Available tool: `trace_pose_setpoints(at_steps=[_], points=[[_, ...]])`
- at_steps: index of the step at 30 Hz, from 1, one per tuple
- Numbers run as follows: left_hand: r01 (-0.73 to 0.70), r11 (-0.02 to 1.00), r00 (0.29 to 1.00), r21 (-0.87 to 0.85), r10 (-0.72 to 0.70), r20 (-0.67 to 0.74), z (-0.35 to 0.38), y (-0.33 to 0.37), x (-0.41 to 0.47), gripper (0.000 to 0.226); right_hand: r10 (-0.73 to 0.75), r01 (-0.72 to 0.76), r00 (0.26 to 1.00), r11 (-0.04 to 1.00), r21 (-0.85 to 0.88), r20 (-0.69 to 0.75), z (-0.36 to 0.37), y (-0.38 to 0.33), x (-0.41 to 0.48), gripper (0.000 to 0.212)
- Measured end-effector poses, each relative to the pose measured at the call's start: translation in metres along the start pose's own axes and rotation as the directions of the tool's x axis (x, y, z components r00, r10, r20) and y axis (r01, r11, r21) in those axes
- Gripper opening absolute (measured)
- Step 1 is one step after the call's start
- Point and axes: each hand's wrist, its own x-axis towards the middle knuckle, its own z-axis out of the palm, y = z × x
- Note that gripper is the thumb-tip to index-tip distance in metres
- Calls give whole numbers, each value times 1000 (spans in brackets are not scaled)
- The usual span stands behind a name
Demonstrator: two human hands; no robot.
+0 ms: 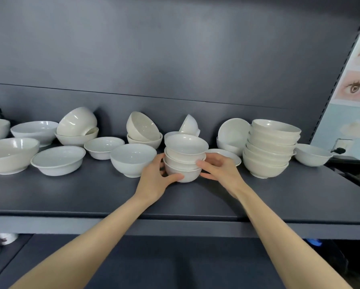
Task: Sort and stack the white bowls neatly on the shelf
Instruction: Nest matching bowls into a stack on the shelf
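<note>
- Clearly, both hands work as a pair: the left hand (155, 177) and the right hand (219, 170) curl round the lower bowls of the small stack (185, 157), one on each flank, probably to keep its three nested bowls from sliding.
- Whether the small stack rests on the shelf (91, 195) or hangs just above it, I cannot tell.
- Just left of the small stack sits a single bowl (133, 159), almost touching the left hand, so room there is tight.
- Right of it, beyond a shallow dish (229, 156), stands a tall stack (269, 149), likely the sorted pile.
- Behind it, a tipped bowl (189, 124) leans unsorted.
- In front of it the shelf runs bare to its edge, the easiest way out.
</note>
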Motion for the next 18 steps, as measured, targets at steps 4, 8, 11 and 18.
trace_pose_setpoints(at_steps=[4,8,11,18], points=[[34,999,999,-2,-34,-21,0,1,0,68,2,-2,1000,1000,12,27,-2,3,1,22],[37,999,999,17,-36,-38,0,0,-1,66,16,-16,1000,1000,26,21,-2,6,1,31],[32,998,998,59,-29,-64,0,1,-2,63,13,-14,999,1000,16,29,-2,5,2,30],[27,991,997,134,-17,-76,0,6,-5,63,21,-18,998,998,-59,55,-4,2,0,30]])
